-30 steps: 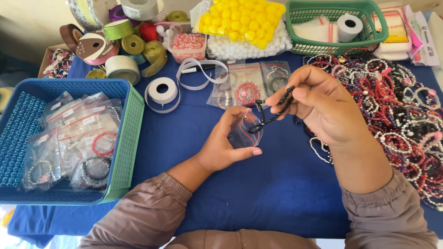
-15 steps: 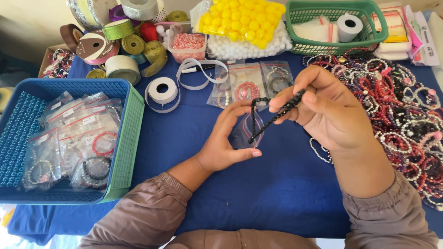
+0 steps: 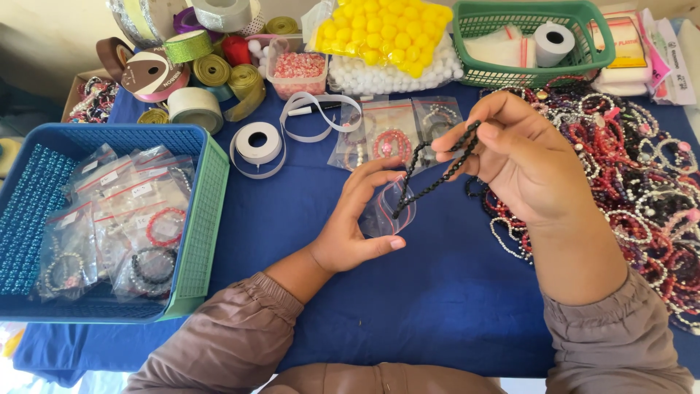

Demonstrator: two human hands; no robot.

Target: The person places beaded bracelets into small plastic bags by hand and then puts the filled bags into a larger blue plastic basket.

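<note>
Black bead bracelet held over small clear bag, blue-cloth counter (image 3: 437, 292).

Right hand (image 3: 525, 164): fingers pinched shut on one end of the black beaded bracelet (image 3: 435, 170), which hangs slanted down-left, its lower end at the mouth of the small clear plastic zip bag (image 3: 388, 211). Left hand (image 3: 357, 219): half-curled, thumb and fingers gripping that bag, just left of the bracelet. Pile of red, pink and white bead bracelets (image 3: 642, 190) lies right of the bracelet; blue plastic basket of bagged bracelets (image 3: 197, 219) well left.
</note>
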